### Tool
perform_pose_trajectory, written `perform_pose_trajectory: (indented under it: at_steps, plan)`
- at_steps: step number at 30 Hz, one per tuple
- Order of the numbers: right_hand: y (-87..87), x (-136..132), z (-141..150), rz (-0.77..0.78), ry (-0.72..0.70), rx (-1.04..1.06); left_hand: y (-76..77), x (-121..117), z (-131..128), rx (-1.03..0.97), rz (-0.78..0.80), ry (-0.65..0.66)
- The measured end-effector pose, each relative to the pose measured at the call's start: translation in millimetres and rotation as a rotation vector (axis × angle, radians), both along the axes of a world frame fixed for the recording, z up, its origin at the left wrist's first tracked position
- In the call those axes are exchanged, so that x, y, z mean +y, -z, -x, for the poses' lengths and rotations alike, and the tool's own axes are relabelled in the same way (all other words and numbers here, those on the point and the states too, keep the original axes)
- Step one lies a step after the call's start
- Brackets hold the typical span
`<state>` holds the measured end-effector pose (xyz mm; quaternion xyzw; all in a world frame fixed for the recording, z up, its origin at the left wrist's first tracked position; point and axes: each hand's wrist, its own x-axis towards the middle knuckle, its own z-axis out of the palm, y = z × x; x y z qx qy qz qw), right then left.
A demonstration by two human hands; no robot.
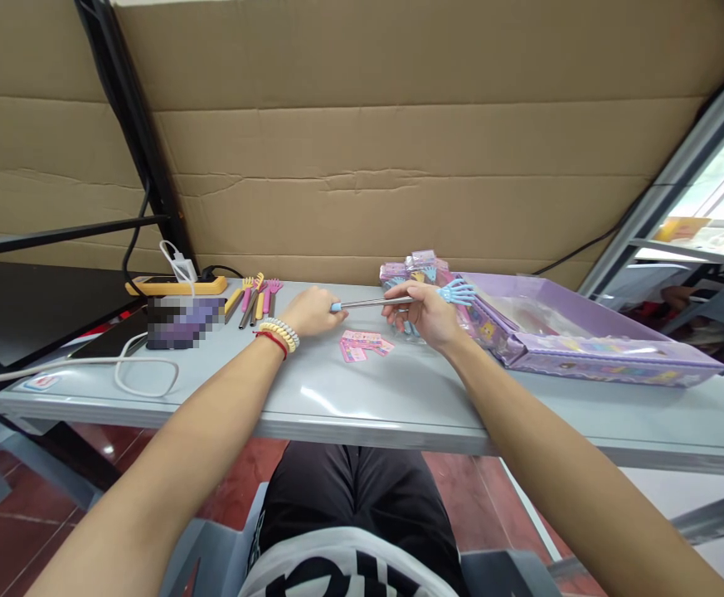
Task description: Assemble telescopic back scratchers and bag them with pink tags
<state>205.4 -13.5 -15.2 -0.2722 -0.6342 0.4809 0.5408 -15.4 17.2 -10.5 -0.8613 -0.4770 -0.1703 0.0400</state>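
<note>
A telescopic back scratcher (367,303) with a metal rod and a light blue claw head is stretched level between my hands. My left hand (313,312) is closed around its blue handle end. Near the claw, the fingers of my right hand (427,313) pinch the rod, and the head sticks out to the right past them. Small pink printed cards (362,342) lie on the table below the rod. Behind my right hand is a pile of clear-wrapped packs (420,264), partly covered by that hand. Several shorter back scratchers (255,300), pink and yellow, lie left of my left hand.
An open purple carton (610,361) with clear plastic inside stands at the right. A blurred-out purple object (181,323), a white cable (143,390) and a yellow-edged power strip (178,286) are on the left. A cardboard wall (362,141) rises behind the grey table (399,398).
</note>
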Motion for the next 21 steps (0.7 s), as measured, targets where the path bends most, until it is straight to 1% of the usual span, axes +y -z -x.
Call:
perform_pose_trajectory:
  at_steps: [5, 7, 10, 14, 17, 19, 21]
  plan:
    - [-1.8, -2.0, 2.3, 0.041, 0.008, -0.045, 2.9, 5.1, 4.4, -0.03, 0.009, 0.008]
    - [-3.1, -3.7, 3.2, 0.051, 0.03, -0.076, 5.0, 10.1, 9.4, -0.057, 0.019, -0.011]
    - [-5.4, -6.5, 3.1, 0.039, 0.04, -0.061, 7.4, 17.7, 18.9, -0.105, 0.001, -0.105]
    - [-9.4, -8.6, -0.4, 0.017, 0.042, 0.022, 6.9, 21.9, 29.8, -0.147, -0.01, -0.247]
    - [-12.6, -7.8, -2.8, 0.007, 0.126, 0.096, 6.1, 22.4, 34.6, -0.162, 0.001, -0.333]
    - [-13.8, -6.5, -4.1, 0.001, 0.235, 0.109, 6.4, 23.3, 36.4, -0.148, 0.004, -0.37]
    - [-13.5, -5.2, -5.8, -0.018, 0.349, 0.062, 6.9, 24.4, 37.5, -0.119, 0.007, -0.388]
